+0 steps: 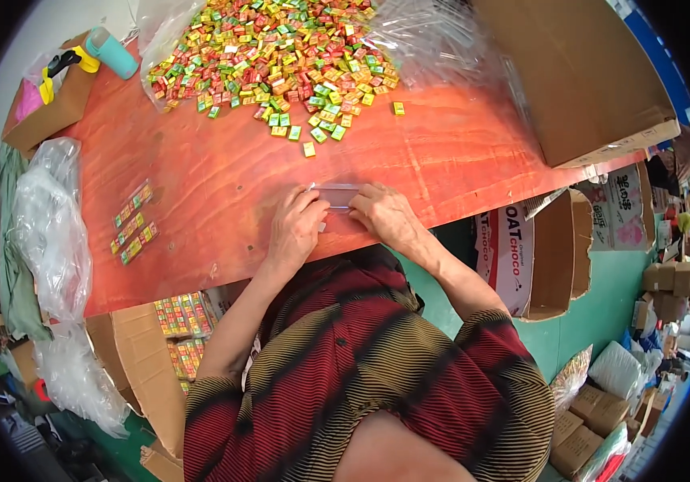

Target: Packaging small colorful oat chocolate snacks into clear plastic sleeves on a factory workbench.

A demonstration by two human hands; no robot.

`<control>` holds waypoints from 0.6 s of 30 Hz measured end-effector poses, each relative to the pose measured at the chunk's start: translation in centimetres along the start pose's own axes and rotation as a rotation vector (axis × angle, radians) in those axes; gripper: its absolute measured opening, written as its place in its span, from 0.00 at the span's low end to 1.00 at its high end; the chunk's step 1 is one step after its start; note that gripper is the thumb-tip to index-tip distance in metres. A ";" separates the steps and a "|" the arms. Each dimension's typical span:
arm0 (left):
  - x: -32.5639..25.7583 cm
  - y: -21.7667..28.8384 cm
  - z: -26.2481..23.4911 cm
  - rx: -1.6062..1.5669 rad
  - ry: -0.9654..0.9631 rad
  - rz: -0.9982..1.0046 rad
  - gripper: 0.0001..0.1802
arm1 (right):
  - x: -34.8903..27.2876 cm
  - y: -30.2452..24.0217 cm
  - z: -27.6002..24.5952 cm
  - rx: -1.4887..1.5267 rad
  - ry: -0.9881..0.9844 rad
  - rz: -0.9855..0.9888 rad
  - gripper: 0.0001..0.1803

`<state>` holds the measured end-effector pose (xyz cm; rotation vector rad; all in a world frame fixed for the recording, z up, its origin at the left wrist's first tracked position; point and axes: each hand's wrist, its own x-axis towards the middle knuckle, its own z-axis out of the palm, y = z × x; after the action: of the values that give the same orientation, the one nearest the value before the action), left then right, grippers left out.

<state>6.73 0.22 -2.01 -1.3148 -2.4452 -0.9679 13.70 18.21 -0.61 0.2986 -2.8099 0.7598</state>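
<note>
Near the table's front edge, both hands grip a clear, flat plastic case or sleeve [335,196]; its exact kind is hard to make out. My left hand [293,226] is closed on its left end, with a small pale bit beside the fingertips. Curled fingers of my right hand [387,214] pinch the right end. Beyond them spreads a large heap of tiny red, yellow, green and orange boxes [281,60], with one loose yellow-green box [309,149] nearest my hands. To the left lie short rows of the same boxes [133,225], apparently in clear wrapping.
A big cardboard box [582,76] stands at the table's right, beside clear plastic bags [433,40]. A teal bottle [112,52] and a small carton [56,100] sit at far left. Below the table are an open carton with packed rows [148,353] and another carton [554,273].
</note>
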 end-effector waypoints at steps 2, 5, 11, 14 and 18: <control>-0.1 0.6 -0.3 -0.088 0.036 -0.118 0.11 | 0.6 -0.2 -0.6 0.074 -0.044 0.019 0.08; 0.2 0.7 -1.1 -0.216 0.038 -0.277 0.13 | 1.7 0.8 -0.8 0.175 -0.132 0.059 0.08; 0.0 -0.2 -1.1 -0.189 0.163 -0.298 0.14 | 4.4 2.2 -1.0 0.317 -0.245 0.159 0.10; -0.2 -0.5 -0.4 -0.110 0.223 -0.224 0.15 | 5.0 2.1 -1.4 0.277 -0.258 0.172 0.09; 0.0 0.0 -0.7 0.045 0.128 -0.150 0.16 | 4.5 2.3 0.1 0.113 -0.176 0.134 0.08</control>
<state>6.68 -0.24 -1.42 -1.0343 -2.4799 -0.9927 8.77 19.46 -0.63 0.2059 -2.9820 0.9685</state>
